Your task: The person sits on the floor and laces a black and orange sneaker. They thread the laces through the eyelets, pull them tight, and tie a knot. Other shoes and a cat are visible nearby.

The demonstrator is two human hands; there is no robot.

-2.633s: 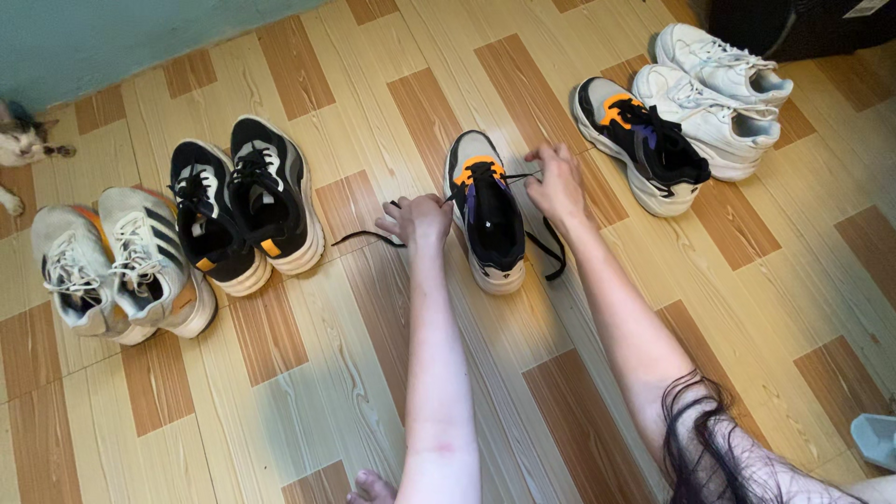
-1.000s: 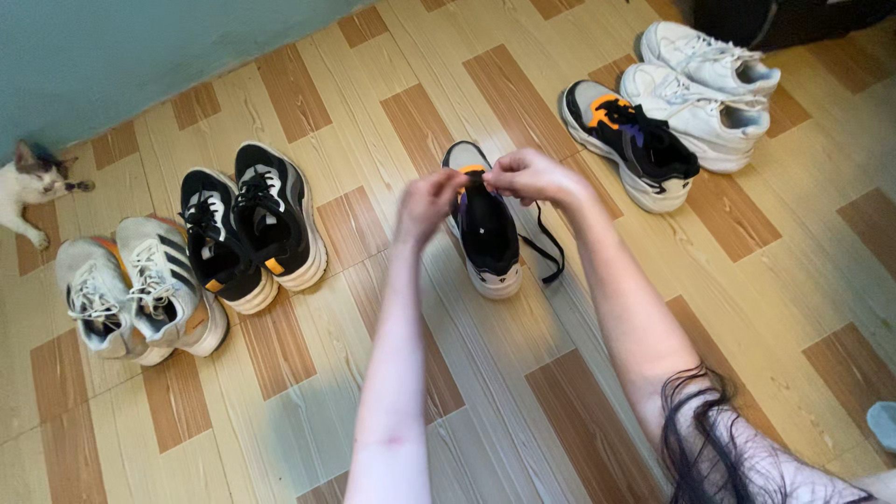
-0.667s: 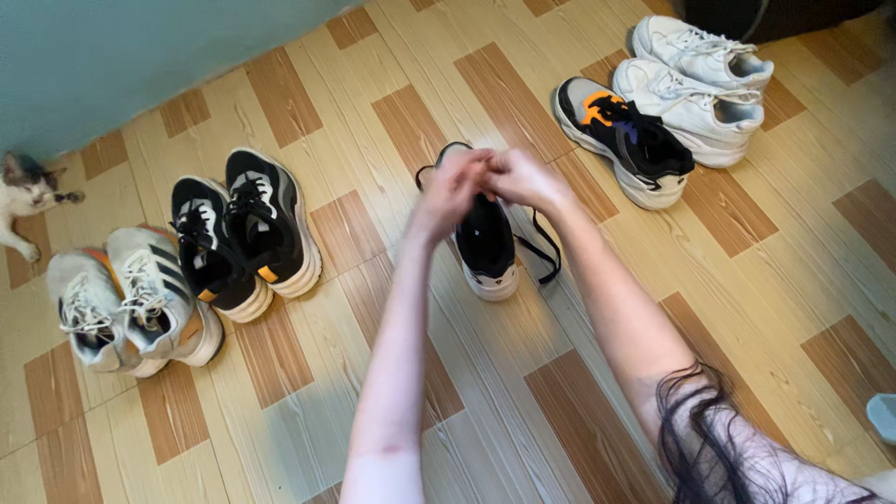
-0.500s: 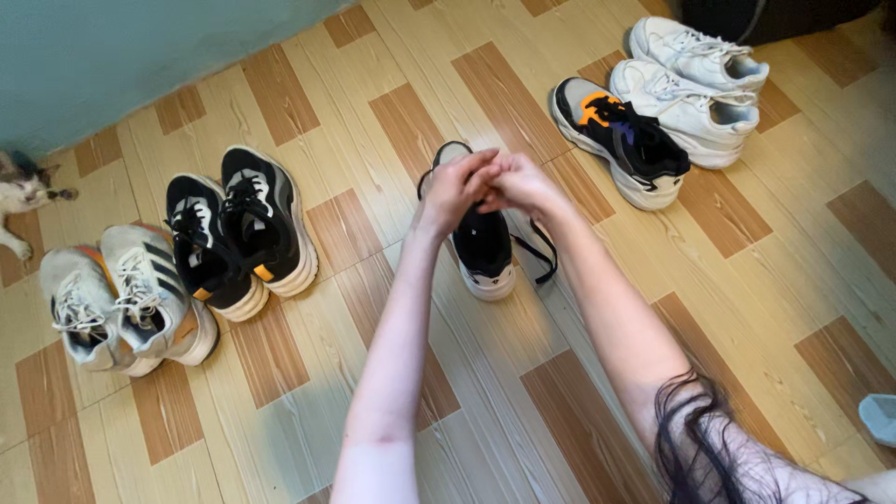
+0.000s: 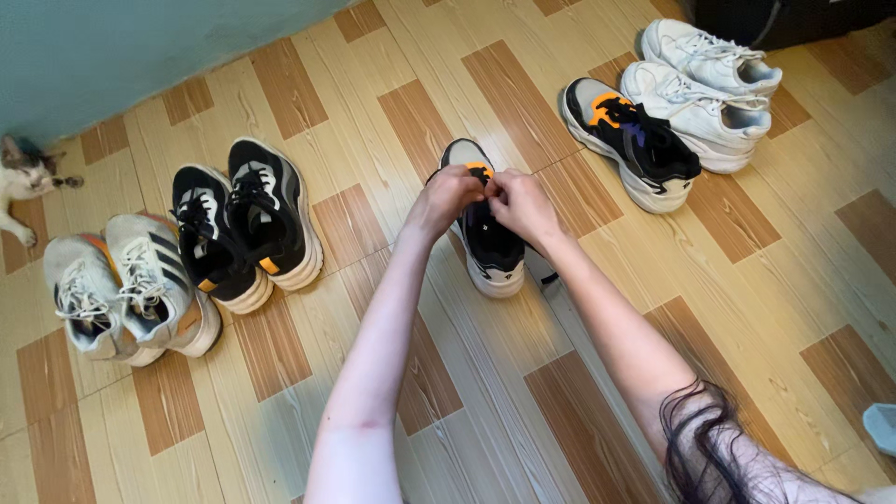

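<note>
Wood-pattern tile floor in tan and brown; pale teal wall at upper left.

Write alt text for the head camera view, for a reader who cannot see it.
Seen from above, a person's left hand and right hand meet over the laces of a black sneaker with orange trim on a wood-pattern floor. Its matching sneaker sits beside a white pair upper right; a black pair and a grey pair stand left, near a cat.

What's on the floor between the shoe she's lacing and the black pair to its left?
Nothing: the head view shows bare wood-pattern floor between the black-and-orange sneaker and the black pair of sneakers.
</note>
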